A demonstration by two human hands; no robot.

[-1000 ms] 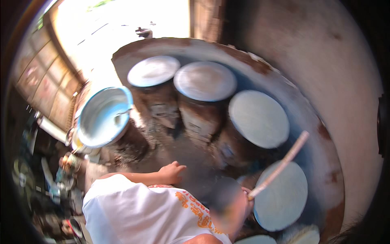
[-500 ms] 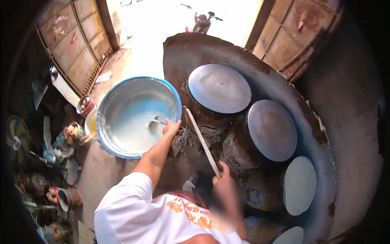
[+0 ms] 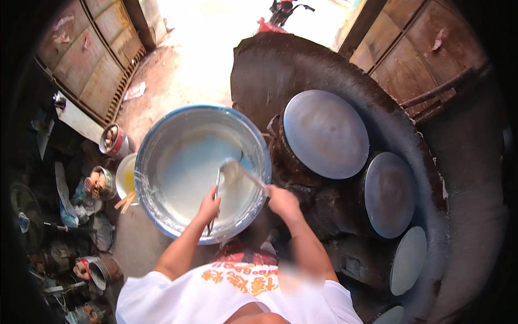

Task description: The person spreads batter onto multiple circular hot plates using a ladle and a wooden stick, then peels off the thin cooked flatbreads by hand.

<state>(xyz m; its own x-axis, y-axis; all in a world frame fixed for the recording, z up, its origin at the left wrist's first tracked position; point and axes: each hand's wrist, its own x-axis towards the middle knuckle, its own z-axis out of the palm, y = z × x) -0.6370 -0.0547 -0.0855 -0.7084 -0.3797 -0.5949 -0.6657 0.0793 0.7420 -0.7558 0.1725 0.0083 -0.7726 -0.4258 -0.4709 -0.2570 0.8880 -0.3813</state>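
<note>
A big blue-rimmed basin (image 3: 148, 202) holds a pale, milky batter (image 3: 186, 178). Over its near side my left hand (image 3: 209, 205) is closed around the thin handle of a metal ladle (image 3: 218, 182), which points away from me into the basin. At the basin's right rim my right hand (image 3: 282, 201) grips a wooden stick (image 3: 252, 179) slanting up and left over the batter. Stick and ladle head come together above the batter; blur hides whether they touch.
Round griddle plates (image 3: 326, 134) on dark stoves curve along the right, with another plate (image 3: 389, 194) nearer me. Left of the basin stand a white bucket (image 3: 125, 173) and cans of rolled items (image 3: 100, 182). A motorbike (image 3: 281, 12) is beyond the doorway.
My right hand has brought the stick left from beside the stoves to over the basin. My left hand has drawn back toward me with the ladle. The view has shifted.
</note>
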